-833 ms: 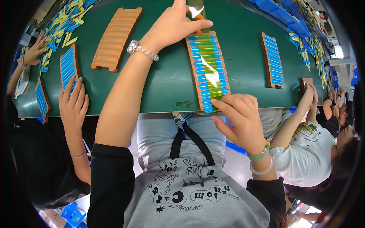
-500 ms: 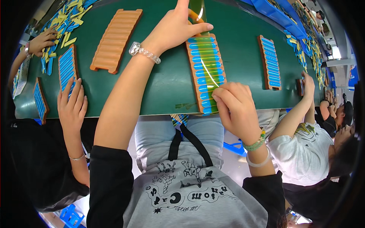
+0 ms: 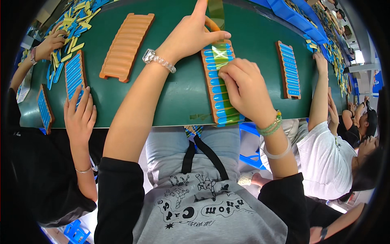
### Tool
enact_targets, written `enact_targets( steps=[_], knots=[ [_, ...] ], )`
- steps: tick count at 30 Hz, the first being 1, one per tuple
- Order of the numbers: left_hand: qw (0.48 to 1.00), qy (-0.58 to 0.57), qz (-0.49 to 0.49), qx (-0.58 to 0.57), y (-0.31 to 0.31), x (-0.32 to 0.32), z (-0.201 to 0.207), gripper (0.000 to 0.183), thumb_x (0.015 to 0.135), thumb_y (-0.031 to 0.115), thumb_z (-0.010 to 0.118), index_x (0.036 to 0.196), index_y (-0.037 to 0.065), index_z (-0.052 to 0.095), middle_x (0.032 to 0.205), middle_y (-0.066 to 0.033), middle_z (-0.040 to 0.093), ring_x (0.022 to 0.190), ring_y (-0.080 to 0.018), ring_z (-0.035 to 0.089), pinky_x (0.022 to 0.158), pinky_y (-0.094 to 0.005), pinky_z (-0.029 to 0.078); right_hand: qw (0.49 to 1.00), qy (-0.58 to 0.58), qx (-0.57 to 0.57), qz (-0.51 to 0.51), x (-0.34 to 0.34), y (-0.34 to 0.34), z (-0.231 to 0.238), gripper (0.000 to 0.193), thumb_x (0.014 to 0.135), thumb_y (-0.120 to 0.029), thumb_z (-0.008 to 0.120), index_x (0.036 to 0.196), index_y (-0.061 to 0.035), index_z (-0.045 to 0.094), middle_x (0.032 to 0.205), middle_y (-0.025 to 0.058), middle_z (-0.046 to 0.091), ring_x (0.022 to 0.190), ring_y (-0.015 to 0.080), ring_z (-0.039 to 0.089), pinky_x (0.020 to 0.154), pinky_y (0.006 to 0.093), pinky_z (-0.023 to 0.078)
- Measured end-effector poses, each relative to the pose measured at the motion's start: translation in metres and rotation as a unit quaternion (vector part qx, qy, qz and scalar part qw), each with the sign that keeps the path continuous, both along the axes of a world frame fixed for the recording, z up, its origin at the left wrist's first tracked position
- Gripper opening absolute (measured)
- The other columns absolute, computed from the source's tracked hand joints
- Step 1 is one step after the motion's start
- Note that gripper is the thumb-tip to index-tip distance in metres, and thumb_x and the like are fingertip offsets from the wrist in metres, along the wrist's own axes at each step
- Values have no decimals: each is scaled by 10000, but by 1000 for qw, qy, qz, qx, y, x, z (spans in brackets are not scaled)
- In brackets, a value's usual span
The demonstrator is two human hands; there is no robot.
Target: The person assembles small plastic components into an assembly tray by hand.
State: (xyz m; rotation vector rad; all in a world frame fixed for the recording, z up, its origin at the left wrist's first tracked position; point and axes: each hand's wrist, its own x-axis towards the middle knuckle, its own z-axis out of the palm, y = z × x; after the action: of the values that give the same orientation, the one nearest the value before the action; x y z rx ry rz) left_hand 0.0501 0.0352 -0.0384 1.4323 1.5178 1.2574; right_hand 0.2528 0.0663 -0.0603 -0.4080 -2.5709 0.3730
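An orange-brown grooved tray [image 3: 209,87] lies before me, its slots filled with blue rounded strips [image 3: 217,97]. Clear amber tape [image 3: 221,61] runs lengthwise over the strips and reaches past the tray's near end. My left hand [image 3: 193,34] is closed around an orange-rimmed tape roll [image 3: 211,25] at the tray's far end, thumb out to the right. From there a translucent band rises toward the top edge. My right hand [image 3: 248,87] is closed, its curled fingers against the taped strips near the tray's middle. What lies inside those fingers, if anything, is hidden.
An unfilled grooved tray [image 3: 126,46] lies left of my left forearm. Filled trays stand at left [image 3: 75,75] and right [image 3: 289,71]. Co-workers' hands [image 3: 80,110] [image 3: 321,63] work on both sides. Loose blue and yellow strips [image 3: 77,24] pile at far left; a blue bin [image 3: 298,16] stands far right.
My right hand has moved up along the tray, away from me, and the tape behind it now lies on the strips. The right co-worker's hand has reached farther forward.
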Motion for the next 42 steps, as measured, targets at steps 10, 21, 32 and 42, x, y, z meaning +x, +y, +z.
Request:
enact_targets(
  steps=[10, 21, 32, 42],
  knots=[
    [999, 15, 19, -37, 15, -4, -16, 999, 871, 354, 728, 1571, 112, 57, 1038, -164, 673, 892, -202, 664, 780, -306, 528, 1000, 23, 4, 17, -39, 42, 0, 76, 861, -51, 597, 868, -7, 658, 879, 134, 644, 866, 330, 616, 805, 423, 464],
    [997, 72, -4, 14, 17, -11, -32, 860, 899, 408, 709, 1554, 96, 249, 1113, -144, 670, 992, -205, 660, 889, -340, 510, 1000, 14, -12, -19, -11, 69, -4, 133, 877, -70, 606, 948, -11, 702, 932, 130, 698, 865, 338, 649, 798, 418, 504],
    [973, -196, -87, 86, 10, -8, 2, 1160, 834, 62, 781, 1586, 190, -92, 1165, -219, 628, 878, -179, 663, 801, -292, 552, 962, 71, -243, -103, 18, 64, -8, 188, 940, -117, 619, 1076, -21, 707, 957, 102, 697, 806, 216, 659, 735, 307, 514],
    [897, -386, -183, 118, -4, -36, 9, 898, 948, 400, 649, 1580, 275, 22, 1278, -312, 560, 856, -296, 729, 620, -305, 615, 985, -97, 52, -130, -24, 6, -13, 791, 759, -350, 714, 1366, 91, 465, 1125, 198, 534, 1025, 350, 526, 838, 438, 481]
  ],
)
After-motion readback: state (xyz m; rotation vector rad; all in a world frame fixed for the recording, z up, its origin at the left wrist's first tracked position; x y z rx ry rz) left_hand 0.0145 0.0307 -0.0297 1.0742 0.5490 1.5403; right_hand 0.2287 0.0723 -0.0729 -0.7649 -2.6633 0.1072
